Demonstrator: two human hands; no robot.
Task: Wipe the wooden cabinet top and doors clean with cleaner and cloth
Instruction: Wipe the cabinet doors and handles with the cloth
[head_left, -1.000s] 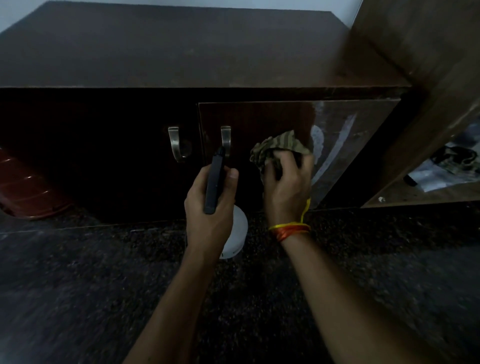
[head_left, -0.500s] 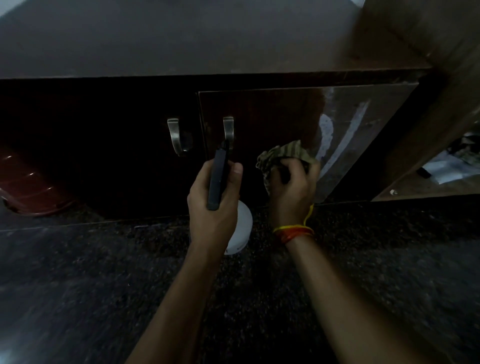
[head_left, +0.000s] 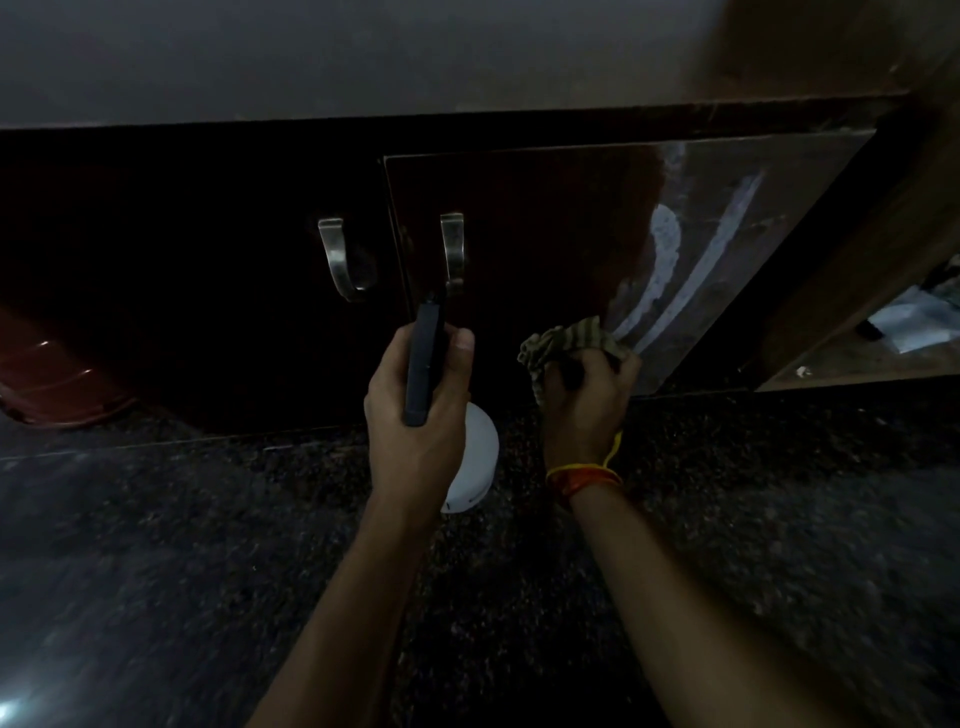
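Right hand (head_left: 584, 400) grips a striped green cloth (head_left: 563, 343) against the dark glossy cabinet door (head_left: 545, 234) (white streaks at right); left hand (head_left: 415, 415) holds a white, black-topped spray bottle (head_left: 470, 457).

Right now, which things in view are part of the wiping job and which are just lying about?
In the job:
- striped green cloth, bunched in the right hand
- white spray bottle with black trigger, in the left hand
- dark wooden cabinet door with white cleaner streaks

Lying about:
- reddish-brown ribbed container, far left
- papers on the right shelf
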